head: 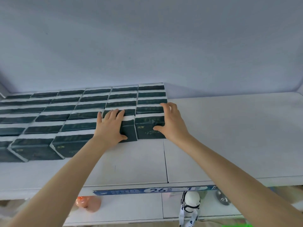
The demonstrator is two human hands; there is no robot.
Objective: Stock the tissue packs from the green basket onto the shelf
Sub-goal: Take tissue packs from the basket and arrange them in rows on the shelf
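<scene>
Dark green tissue packs with white edges stand in several tight rows on the white shelf (229,136), filling its left half. My left hand (109,128) lies flat with spread fingers on top of a front pack (129,131), thumb against its front face. My right hand (172,125) touches the neighbouring front pack (146,126) of the rightmost row, thumb on its front and fingers along its right side. Neither hand is lifting a pack. A sliver of the green basket (236,225) shows at the bottom edge.
The shelf's right half is bare white board. A blue price strip (155,190) runs along its front edge. On the lower shelf sit an orange object (89,204), a white rounded item with a lanyard (191,202) and a silver object (222,198).
</scene>
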